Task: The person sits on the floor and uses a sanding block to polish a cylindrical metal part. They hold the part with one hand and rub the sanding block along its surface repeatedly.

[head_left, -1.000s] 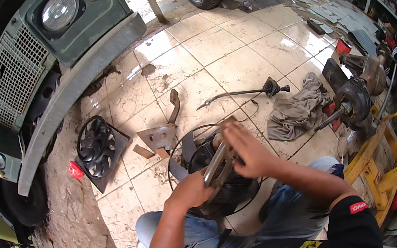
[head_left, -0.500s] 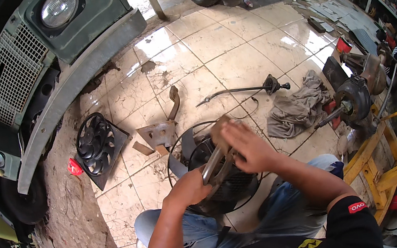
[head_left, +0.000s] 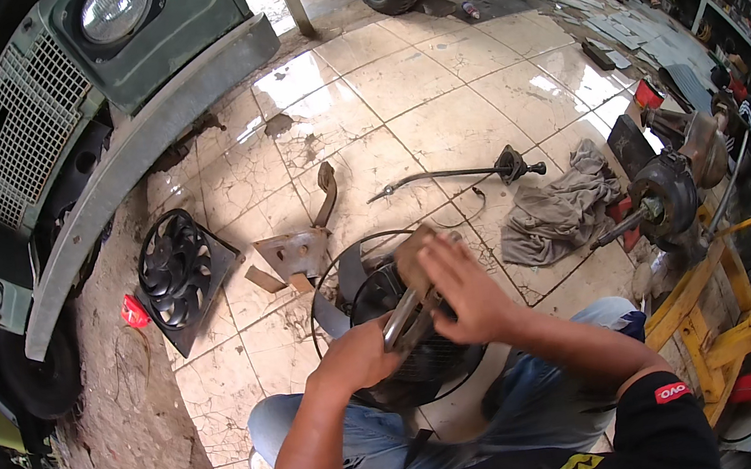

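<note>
Between my knees, my left hand [head_left: 354, 357] is closed round a bare metal lever [head_left: 400, 323], which slants up to the right. My right hand [head_left: 472, 296] lies over the lever's far end, its fingers across a flat brown piece [head_left: 414, 258] and its thumb lower down. Whether that brown piece is part of the lever or a loose pad, I cannot tell. Under both hands is a round black part with a mesh side [head_left: 418, 376], partly hidden by them. A thin dark hoop [head_left: 313, 311] curves around it.
Left lie a black cooling fan [head_left: 174, 275] and a vehicle's steel bumper [head_left: 162, 163]. Ahead are a rusty pedal bracket [head_left: 293, 253] and a rod with a black boot [head_left: 462, 173]. Rightward sit a grey rag [head_left: 555, 215], an axle-like assembly [head_left: 663, 187] and a yellow metal stand [head_left: 691, 326].
My right hand has shifted slightly down and left on the lever's end. The left hand keeps its hold. The whole view has moved a little.
</note>
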